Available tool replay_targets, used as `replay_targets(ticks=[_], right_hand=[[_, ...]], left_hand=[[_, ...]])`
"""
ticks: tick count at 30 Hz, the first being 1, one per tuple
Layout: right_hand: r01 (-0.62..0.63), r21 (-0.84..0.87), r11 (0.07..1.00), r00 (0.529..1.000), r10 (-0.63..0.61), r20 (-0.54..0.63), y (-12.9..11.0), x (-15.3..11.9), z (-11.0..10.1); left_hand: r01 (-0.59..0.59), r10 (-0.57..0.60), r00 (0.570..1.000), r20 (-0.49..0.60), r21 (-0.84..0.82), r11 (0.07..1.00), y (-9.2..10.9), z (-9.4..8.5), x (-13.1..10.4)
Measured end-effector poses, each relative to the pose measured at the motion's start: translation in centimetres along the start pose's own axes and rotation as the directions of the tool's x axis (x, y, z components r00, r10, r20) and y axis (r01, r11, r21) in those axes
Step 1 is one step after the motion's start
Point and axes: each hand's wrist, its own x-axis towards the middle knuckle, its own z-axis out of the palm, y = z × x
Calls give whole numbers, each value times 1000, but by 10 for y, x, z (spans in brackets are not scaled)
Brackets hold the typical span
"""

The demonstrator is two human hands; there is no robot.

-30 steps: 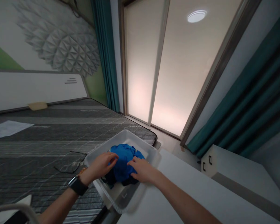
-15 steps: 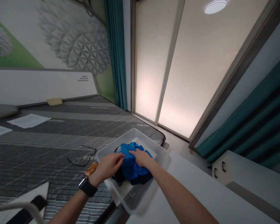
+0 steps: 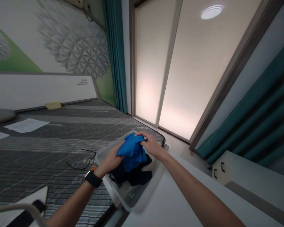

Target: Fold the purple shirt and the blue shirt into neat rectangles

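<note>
A bright blue garment [image 3: 133,149] hangs bunched between my two hands above a translucent plastic storage bin [image 3: 132,201]. My left hand [image 3: 112,160], with a dark watch on its wrist, is closed on the garment's left side. Its upper right side is pinched by my right hand [image 3: 151,144]. Below, dark navy clothing [image 3: 138,177] lies crumpled in the bin, and the lower end of the blue cloth hangs down onto or just over it. The kind of garment cannot be made out.
The bin straddles the corner of a grey patterned mattress [image 3: 61,145] and a white surface [image 3: 180,189]. Left of it lie black-framed glasses [image 3: 85,159], an orange packet [image 3: 92,168], papers [image 3: 27,125] and a dark phone [image 3: 26,216]. A white cabinet [image 3: 246,176] stands at right.
Both hands have closed on the blue garment and lifted it upward off the pile. More of the dark clothing beneath it now shows. The view has shifted slightly.
</note>
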Motion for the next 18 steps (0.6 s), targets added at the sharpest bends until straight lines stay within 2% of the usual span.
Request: replay_targets(ticks=[3,5,7,11,14,18], right_hand=[[-29,-144,989,1000,29,3,1,-18,-3],[-17,-232,972,998,29,48,3,-29,-2],[18,-256,966,998,-2,62,3,-36,1],[116,-189,975,991,-100,93,-5,-40,2],[105,-128,986,993,-98,61,-14,-45,-3],[127,-119,985,974,-147,-173,-24,-59,-14]], left_hand=[[41,-67,991,-113,-218,975,22,3,8],[86,-139,980,-144,-325,942,37,4,10],[112,-173,978,-119,-401,909,50,4,9],[155,-177,984,7,-524,837,71,5,6],[128,-148,989,-4,-480,868,82,8,3],[-36,5,993,-114,-267,963,88,16,-1]])
